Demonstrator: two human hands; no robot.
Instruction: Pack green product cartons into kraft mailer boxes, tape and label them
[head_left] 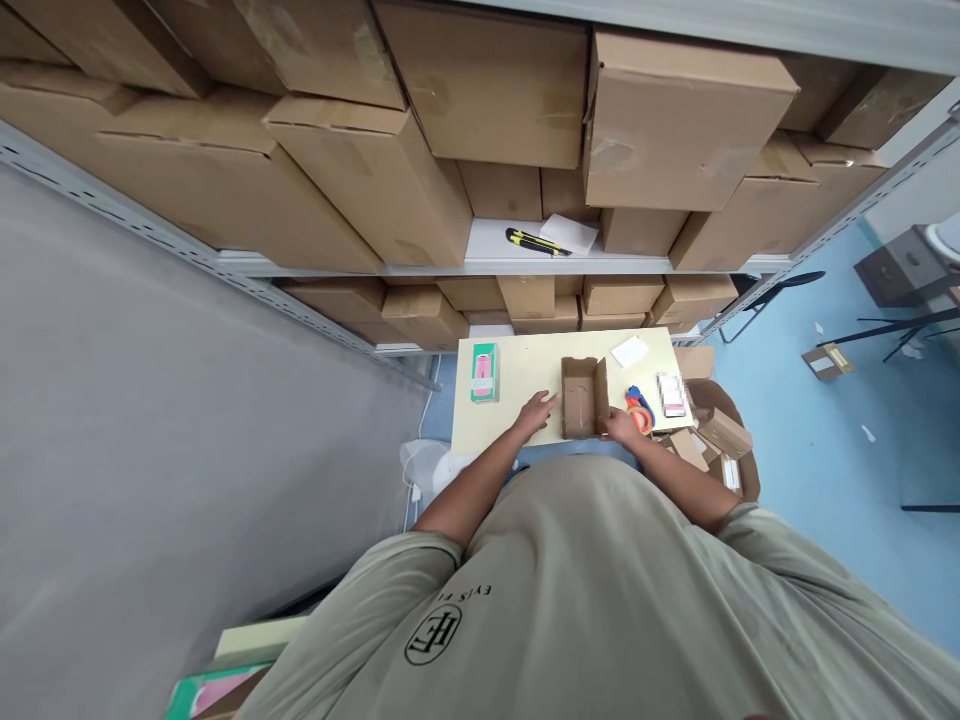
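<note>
An open cardboard box (578, 410) stands on the pale yellow table (517, 358) in front of me. My right hand (621, 424) grips the near right corner of that box. To the left of the box is my left hand (535, 412), its fingers stretched out and nothing in it. A green and pink product box (484, 373) lies on the table's left side. Just right of my right hand sits a blue and orange tape dispenser (640, 408). Beyond it are a label pack (672, 395) and a white paper (629, 351).
Shelves with many cardboard boxes (495, 90) rise behind the table. A yellow and black box cutter (537, 241) lies on the shelf edge (525, 266). A large bin of discarded cardboard (726, 434) stands at the table's right. A grey wall (187, 400) runs along the left.
</note>
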